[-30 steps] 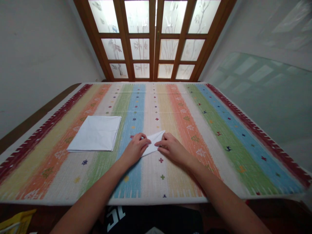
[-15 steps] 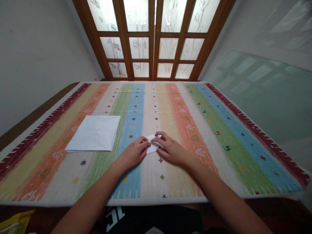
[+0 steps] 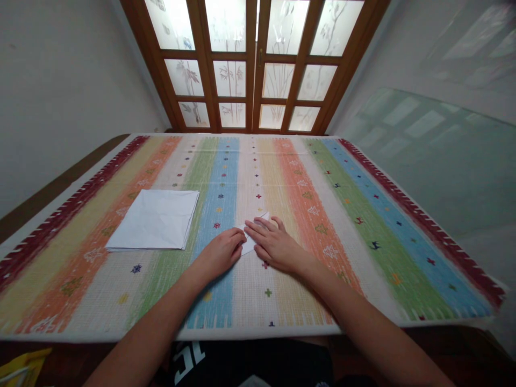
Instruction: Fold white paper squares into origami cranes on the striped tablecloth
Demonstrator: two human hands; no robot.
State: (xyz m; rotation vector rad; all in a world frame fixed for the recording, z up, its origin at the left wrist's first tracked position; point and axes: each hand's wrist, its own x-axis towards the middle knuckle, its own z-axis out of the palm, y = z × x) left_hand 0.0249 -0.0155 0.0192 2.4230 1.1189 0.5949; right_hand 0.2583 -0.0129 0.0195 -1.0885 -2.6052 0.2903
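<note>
A small folded piece of white paper [image 3: 253,241] lies on the striped cloth, mostly under my hands, with one pointed tip showing at the upper right. My right hand [image 3: 272,244] rests flat over its right part, the fingers together and pointing left. My left hand [image 3: 221,253] lies on the cloth with its fingertips at the paper's left edge. To the left of my hands sits a neat square stack of white paper sheets [image 3: 155,220], which neither hand touches.
The table is covered by a wide cloth [image 3: 322,258] with coloured stripes and small stitched motifs. Beyond it stand wood-framed frosted glass doors [image 3: 250,64]. A glass pane [image 3: 427,161] leans at the right. A yellow bag [image 3: 24,368] shows below the front edge.
My right hand has slid left and flattened over the folded paper, where its fingers were curled before. The paper now looks smaller and more covered. My left hand has barely moved.
</note>
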